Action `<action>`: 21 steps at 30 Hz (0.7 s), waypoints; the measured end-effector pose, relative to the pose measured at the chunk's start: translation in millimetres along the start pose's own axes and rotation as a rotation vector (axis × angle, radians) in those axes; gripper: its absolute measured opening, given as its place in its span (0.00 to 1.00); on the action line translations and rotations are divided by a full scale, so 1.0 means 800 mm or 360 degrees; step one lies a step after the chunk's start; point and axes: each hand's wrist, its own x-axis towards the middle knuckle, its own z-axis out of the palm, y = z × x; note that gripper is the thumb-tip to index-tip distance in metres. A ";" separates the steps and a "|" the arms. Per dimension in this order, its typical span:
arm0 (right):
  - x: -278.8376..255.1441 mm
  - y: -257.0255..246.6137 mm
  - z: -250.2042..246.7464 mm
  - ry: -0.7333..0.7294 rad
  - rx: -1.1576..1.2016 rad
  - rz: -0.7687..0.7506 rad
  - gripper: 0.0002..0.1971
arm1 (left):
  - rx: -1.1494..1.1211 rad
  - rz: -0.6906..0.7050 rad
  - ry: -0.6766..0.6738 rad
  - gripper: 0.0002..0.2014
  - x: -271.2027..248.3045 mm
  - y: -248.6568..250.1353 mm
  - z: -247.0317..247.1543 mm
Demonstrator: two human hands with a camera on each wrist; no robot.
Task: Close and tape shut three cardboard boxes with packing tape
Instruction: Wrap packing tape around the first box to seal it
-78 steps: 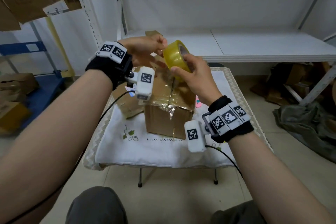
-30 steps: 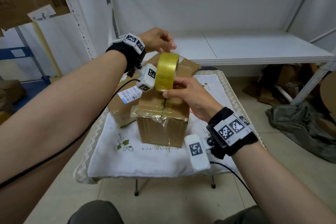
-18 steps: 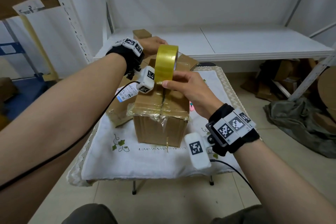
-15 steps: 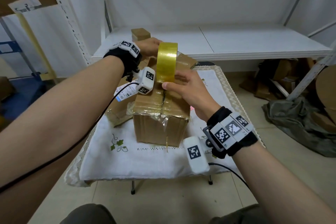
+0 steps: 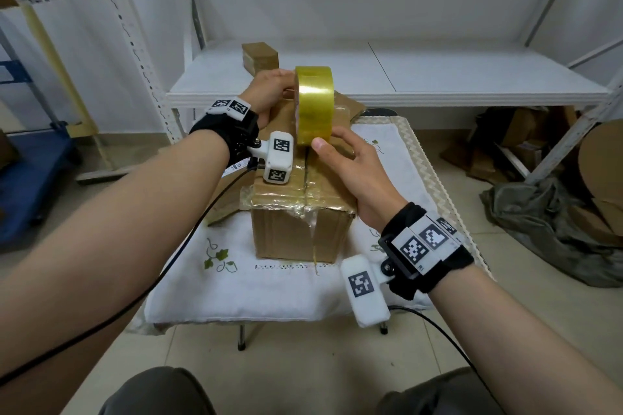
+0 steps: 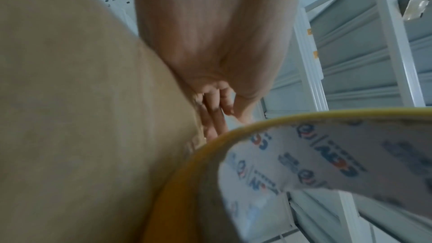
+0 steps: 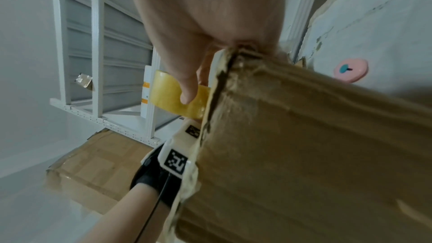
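A taped cardboard box [image 5: 300, 229] stands on the white cloth of a small table [image 5: 236, 286]. A yellow tape roll [image 5: 315, 104] stands on edge over the far end of the box top. My right hand [image 5: 350, 162] grips the roll, thumb on its outer face [image 7: 187, 84]. My left hand [image 5: 269, 91] is at the box's far edge, left of the roll. In the left wrist view its fingers [image 6: 215, 114] lie straight against the box's far side [image 6: 81, 117], beside the roll [image 6: 304, 154]. A strip of tape hangs down the near face.
A second box [image 5: 219, 209] lies left of the main one, and open flaps [image 5: 350, 108] show behind it. A small box [image 5: 261, 55] sits on the white shelf [image 5: 438, 77]. Cardboard scraps and a dark bag [image 5: 556, 212] lie on the floor at right.
Both hands and the roll have come down from above the box to its far end. My left hand has dropped from pinching the tape end in the air to the box's far edge.
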 end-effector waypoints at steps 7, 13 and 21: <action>0.003 -0.033 -0.033 -0.0233 0.0149 0.0025 0.17 | -0.0198 -0.0054 0.0250 0.05 -0.009 0.012 0.012; 0.016 -0.065 -0.059 -0.0415 -0.0043 0.0034 0.19 | -0.0309 -0.0130 0.0640 0.05 -0.020 0.025 0.018; 0.017 -0.071 -0.067 -0.0487 -0.0279 0.0090 0.13 | -0.0055 -0.0260 0.0755 0.20 -0.044 -0.003 0.021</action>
